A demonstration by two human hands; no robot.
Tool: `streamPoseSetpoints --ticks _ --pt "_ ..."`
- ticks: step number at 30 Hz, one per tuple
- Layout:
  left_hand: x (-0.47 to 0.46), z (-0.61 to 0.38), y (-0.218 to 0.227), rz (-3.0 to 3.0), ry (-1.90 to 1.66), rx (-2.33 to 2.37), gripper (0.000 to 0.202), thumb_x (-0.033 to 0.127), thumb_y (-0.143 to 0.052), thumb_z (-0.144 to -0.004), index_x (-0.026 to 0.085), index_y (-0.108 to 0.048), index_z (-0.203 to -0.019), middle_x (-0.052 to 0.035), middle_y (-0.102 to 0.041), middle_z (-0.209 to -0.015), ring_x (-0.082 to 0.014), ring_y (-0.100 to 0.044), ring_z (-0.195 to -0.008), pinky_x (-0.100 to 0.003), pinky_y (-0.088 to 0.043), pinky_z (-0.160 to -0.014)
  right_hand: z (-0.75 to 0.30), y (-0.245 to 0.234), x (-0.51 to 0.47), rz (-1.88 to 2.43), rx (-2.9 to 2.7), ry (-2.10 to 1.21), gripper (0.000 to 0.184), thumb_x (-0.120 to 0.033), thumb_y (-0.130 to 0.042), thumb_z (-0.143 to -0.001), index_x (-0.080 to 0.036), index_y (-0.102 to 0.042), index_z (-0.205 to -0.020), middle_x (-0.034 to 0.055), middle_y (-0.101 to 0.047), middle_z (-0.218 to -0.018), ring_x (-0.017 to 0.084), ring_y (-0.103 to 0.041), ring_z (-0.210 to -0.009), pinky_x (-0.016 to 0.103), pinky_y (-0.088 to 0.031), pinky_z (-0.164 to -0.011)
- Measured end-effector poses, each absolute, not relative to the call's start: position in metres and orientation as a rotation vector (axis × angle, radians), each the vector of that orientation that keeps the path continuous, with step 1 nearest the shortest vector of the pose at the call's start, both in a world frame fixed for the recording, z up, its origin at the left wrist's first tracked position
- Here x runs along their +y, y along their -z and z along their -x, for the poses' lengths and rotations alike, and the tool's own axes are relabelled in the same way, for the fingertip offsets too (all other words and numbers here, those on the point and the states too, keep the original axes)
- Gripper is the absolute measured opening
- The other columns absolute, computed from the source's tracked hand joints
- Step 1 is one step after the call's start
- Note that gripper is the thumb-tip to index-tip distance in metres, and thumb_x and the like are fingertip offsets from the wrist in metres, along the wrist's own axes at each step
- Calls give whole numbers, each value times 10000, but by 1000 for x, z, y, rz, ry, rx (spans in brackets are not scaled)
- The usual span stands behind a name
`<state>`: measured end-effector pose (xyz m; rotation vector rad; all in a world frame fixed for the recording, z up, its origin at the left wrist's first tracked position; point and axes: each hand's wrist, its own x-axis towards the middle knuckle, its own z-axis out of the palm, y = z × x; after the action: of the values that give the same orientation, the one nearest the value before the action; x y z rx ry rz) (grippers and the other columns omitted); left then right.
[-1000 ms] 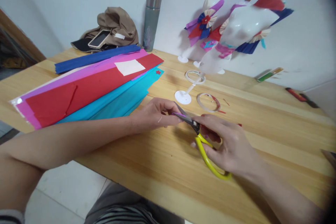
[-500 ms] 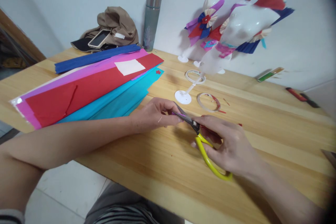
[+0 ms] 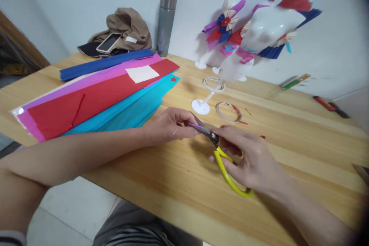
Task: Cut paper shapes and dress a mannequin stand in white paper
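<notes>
My left hand point(image 3: 168, 125) rests on the wooden table point(image 3: 178, 177), fingers pinched on a small purple paper piece point(image 3: 192, 125). My right hand point(image 3: 249, 159) grips yellow-handled scissors point(image 3: 223, 161), with fingers through the loops. The dark blades point(image 3: 203, 128) meet the purple piece right at my left fingertips. Both hands sit near the table's middle, close to the front edge.
Stacked crepe paper sheets point(image 3: 95, 96) in red, purple, blue and teal lie at left. White mannequin busts point(image 3: 259, 34) with paper decorations stand behind, beside two tape rings point(image 3: 229, 111). A steel flask point(image 3: 166, 19), a phone point(image 3: 108, 42) on a brown cloth, and pens point(image 3: 296, 82) sit far back.
The scissor handles have shifted very slightly; otherwise both hands stay in place on the purple piece.
</notes>
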<state>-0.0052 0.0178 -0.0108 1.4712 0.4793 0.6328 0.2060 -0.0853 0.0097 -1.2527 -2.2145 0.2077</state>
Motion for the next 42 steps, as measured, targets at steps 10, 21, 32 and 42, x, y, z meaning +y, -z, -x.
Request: streamPoseSetpoints --ticks 10,21,32,42 --pt "17 5 10 -1482 -628 480 75 197 -792 -718 146 -746 -747 -64 -795 -871 -173 -698 -841 -255 -525 -745 -207 -8 -86 1280 -2196 -243 362 -216 -645 -833 -218 -695 -1192 -21 -566 -669 128 -462 -470 243 -374 -457" --pt "17 3 13 -1486 -643 469 95 229 -762 -716 145 -752 -759 -74 -786 -862 -162 -666 -795 -253 -501 -712 -204 -9 -85 1261 -2181 -218 292 -231 -629 -861 -199 -716 -1138 -17 -575 -652 116 -445 -453 235 -365 -430" --pt "17 3 13 -1457 -642 501 92 228 -788 -705 148 -754 -736 -59 -768 -818 -142 -641 -733 -231 -471 -640 -204 -9 -86 1280 -2172 -191 267 -217 -612 -864 -206 -714 -1111 -25 -552 -622 117 -439 -448 237 -347 -431" --pt "17 3 12 -1459 -653 502 121 258 -780 -695 145 -738 -707 -51 -733 -762 -126 -599 -687 -224 -445 -608 -203 -7 -86 1300 -2158 -182 201 -227 -641 -873 -201 -720 -1056 -38 -521 -604 113 -432 -453 228 -347 -430"
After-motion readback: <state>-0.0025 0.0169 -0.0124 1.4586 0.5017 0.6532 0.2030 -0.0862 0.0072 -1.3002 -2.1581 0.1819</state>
